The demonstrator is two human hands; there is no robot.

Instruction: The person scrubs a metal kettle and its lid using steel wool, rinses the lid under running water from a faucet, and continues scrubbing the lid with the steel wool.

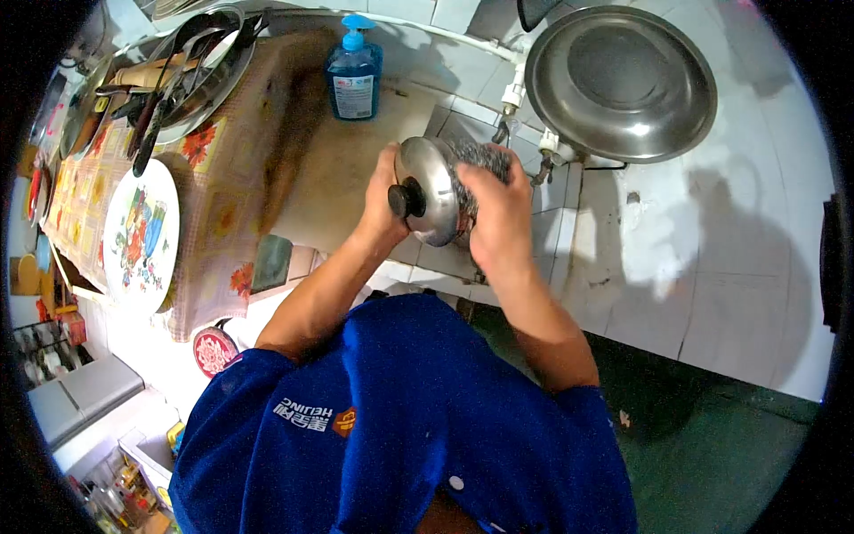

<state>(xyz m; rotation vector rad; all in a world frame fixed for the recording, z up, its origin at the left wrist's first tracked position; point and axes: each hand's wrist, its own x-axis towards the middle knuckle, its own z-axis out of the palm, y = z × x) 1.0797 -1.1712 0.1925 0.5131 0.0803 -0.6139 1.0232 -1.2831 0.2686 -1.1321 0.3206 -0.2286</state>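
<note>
A round steel lid (433, 182) with a black knob (406, 198) is held up in front of my chest, tilted on its edge. My left hand (385, 198) grips its left rim. On the other side my right hand (498, 200) is closed on a grey wire scourer (480, 158), which lies against the lid's right edge. The surface under the scourer is hidden. Behind my hands are a water tap (503, 125) and a tiled basin edge (560, 240).
A blue soap pump bottle (354, 80) stands beyond my left hand. At upper right hangs a large steel pan (623, 84). A flowered cloth (209, 205) at left bears an oval plate (140, 236) and a bowl of utensils (200, 98).
</note>
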